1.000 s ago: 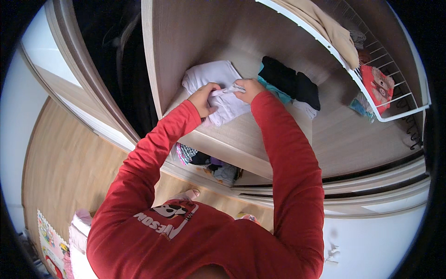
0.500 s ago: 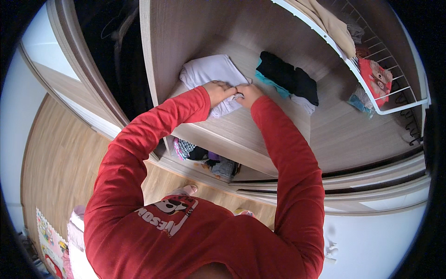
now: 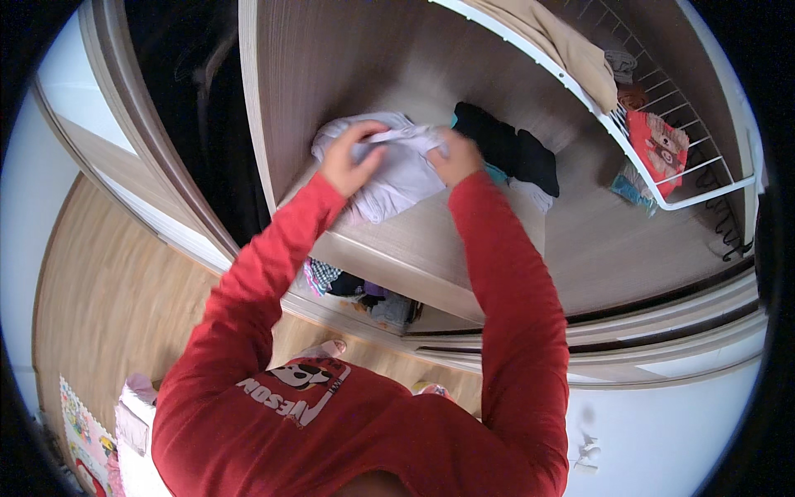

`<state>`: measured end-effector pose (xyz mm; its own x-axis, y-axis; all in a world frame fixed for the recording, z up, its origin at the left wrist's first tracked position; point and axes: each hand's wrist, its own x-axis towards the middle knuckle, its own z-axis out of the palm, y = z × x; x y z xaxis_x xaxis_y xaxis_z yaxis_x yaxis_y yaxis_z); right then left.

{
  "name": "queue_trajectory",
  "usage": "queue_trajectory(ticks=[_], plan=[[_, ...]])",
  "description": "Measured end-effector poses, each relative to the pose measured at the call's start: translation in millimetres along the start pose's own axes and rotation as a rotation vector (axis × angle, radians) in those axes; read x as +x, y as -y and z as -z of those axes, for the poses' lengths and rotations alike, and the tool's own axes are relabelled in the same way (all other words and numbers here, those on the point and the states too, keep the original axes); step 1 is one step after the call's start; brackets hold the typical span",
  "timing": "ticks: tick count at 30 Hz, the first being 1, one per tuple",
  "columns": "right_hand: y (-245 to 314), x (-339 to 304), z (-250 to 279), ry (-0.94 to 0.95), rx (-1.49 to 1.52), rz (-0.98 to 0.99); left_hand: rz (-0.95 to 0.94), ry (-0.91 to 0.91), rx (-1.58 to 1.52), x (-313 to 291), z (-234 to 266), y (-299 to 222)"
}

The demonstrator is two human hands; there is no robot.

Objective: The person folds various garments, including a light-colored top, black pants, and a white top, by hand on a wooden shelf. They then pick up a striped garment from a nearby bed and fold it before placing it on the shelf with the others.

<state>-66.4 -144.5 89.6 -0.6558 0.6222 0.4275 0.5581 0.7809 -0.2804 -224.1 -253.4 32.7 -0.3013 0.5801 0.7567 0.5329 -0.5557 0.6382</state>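
Observation:
A pale lavender garment [image 3: 399, 179] lies loosely folded on the wooden shelf, its upper edge bunched between my two hands. My left hand [image 3: 352, 161] rests over its left part with thumb and fingers apart. At the garment's right end, my right hand [image 3: 458, 157] pinches the edge; its fingertips are a little blurred. Just right of that hand sits a pile with black folded clothes [image 3: 505, 142] on top, with teal and pale cloth showing below.
A white wire basket [image 3: 617, 124] holding beige cloth [image 3: 546, 37] and a red printed pack [image 3: 658, 149] hangs at the upper right. Beneath the shelf is a compartment with mixed clothes [image 3: 364, 290]. Sliding door tracks [image 3: 671, 340] run along the cabinet's front.
My hands, close together before, have moved apart. The left has opened and shifted left; the garment's top layer is looser and spread wider toward the front.

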Motion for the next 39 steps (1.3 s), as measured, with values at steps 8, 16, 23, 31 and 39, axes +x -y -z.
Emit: queue_trajectory(ticks=[8,16,23,31,39], plan=[[97.5,-72.9,188.6,0.162,0.089,0.216,0.279,-0.185,-0.238,-82.0,17.6,-31.0],[110.0,-98.7,307.8,0.463,0.656,-0.484,0.635,0.641,-0.858,-112.3,-36.0,-60.2],[75.2,-161.6,347.8,0.166,0.611,-0.534,1.082,0.809,-1.633,-205.8,-129.7,-119.0],[9.7,-257.8,400.4,-0.383,0.568,-0.586,1.207,0.786,-1.942,-219.7,-150.8,-122.1],[-61.3,-319.3,316.5,-0.296,0.803,-0.651,1.086,0.825,-0.793,-46.0,-79.3,-71.2]])
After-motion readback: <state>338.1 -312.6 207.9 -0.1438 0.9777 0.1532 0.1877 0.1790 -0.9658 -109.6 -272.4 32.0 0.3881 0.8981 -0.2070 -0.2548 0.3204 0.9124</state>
